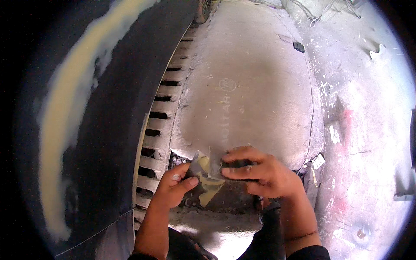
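My left hand (175, 186) pinches a crumpled, torn-edged sheet (210, 184), grey with yellowish patches, between thumb and fingers. The sheet's material is not clear. Close by on its right is my right hand (262, 171), its fingers bent inward around a dark gap or dark thing that I cannot make out. Both hands are low in the middle of the view, in front of my body. To the left rises a large dark curved panel (117, 125), with a long smeared yellow and pale grey band (58, 130) running down it.
A slotted drain grate (162, 99) runs beside the panel's lower edge. Right of it lies a pale concrete slab (242, 86) with faint lettering. A small black piece (298, 47), a white bracket-like piece (377, 52) and thin cables (323, 15) lie on the floor.
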Available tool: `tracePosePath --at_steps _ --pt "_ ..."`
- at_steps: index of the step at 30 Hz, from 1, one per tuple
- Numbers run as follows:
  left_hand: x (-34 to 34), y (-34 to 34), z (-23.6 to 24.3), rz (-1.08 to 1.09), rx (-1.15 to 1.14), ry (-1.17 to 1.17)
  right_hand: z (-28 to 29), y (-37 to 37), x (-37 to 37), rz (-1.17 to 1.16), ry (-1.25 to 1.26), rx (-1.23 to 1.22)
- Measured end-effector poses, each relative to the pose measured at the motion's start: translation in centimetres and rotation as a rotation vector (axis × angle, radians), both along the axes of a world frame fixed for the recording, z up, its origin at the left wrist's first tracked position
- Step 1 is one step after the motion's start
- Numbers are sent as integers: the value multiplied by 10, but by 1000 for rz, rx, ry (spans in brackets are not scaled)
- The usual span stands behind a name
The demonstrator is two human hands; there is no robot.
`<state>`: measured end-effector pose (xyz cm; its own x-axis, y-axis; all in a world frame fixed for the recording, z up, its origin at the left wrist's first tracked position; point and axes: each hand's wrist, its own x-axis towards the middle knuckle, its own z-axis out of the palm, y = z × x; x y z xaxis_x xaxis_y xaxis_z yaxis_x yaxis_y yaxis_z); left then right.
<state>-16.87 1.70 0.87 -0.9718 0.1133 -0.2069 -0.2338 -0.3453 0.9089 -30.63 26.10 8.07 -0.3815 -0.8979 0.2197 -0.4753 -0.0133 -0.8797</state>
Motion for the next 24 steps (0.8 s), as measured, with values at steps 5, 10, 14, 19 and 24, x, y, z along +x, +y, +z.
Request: tracePosePath --at_steps 5,10,14,19,24 --pt "-7 20 21 165 46 -17 -39 11 -9 -279 370 225" --pt "-15 28 25 371 54 -54 -20 -9 16 -606 583 107" --pt "-14 28 21 386 44 -77 -20 -24 21 -599 702 129" --pt "-13 25 18 392 -61 -41 -31 -32 24 -536 769 194" --pt "-7 10 15 590 -688 206 -55 -24 18 -532 471 198"
